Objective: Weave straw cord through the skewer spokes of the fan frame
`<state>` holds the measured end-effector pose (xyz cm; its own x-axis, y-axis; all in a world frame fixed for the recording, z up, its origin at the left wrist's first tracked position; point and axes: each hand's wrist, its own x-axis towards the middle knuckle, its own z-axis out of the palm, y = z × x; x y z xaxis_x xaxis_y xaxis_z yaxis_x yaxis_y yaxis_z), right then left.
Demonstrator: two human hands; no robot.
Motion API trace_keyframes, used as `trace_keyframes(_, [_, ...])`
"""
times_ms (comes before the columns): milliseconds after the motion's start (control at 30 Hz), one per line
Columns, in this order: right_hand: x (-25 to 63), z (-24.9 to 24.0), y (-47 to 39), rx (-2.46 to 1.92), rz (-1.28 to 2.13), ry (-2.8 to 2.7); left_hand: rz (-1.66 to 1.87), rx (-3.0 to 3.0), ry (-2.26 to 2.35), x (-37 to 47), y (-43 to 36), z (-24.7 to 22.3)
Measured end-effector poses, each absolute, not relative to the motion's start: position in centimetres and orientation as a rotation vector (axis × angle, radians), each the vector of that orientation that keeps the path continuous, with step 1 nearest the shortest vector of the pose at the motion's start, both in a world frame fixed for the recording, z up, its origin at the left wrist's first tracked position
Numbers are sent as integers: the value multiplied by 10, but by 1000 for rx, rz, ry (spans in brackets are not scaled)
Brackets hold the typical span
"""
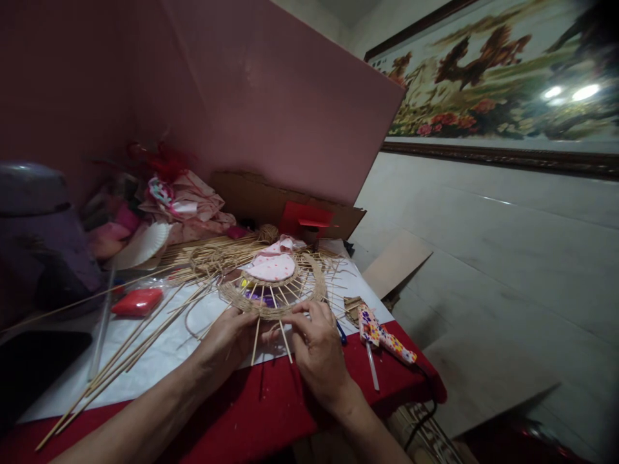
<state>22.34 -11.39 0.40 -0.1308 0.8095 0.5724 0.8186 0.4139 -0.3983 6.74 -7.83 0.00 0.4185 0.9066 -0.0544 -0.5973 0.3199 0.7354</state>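
A round woven piece (271, 314) of twine and thin sticks is held just above the table's front part, its sticks spreading out like spokes. Pink dotted cloth (273, 265) covers its centre. My left hand (236, 335) grips the woven band from the left, thumb on top and fingers beneath. On the near right of the band, my right hand (314, 335) has its fingers bent and pressed at the twine between two spokes. Whether a loose twine end is in those fingers is too small to tell.
A flower-patterned glue gun (384, 335) with a clear glue stick lies at the right. Long thin sticks (140, 341), a red packet (138, 301) and a dark phone-like slab (43, 367) lie left. Pink cloth (198, 200) is heaped behind, near a cardboard strip (242, 190).
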Motion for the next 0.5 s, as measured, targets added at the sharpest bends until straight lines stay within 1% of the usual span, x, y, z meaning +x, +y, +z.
trace_keyframes(500, [224, 8, -111, -1393, -43, -1982, 1006, 709, 489, 66, -78, 4])
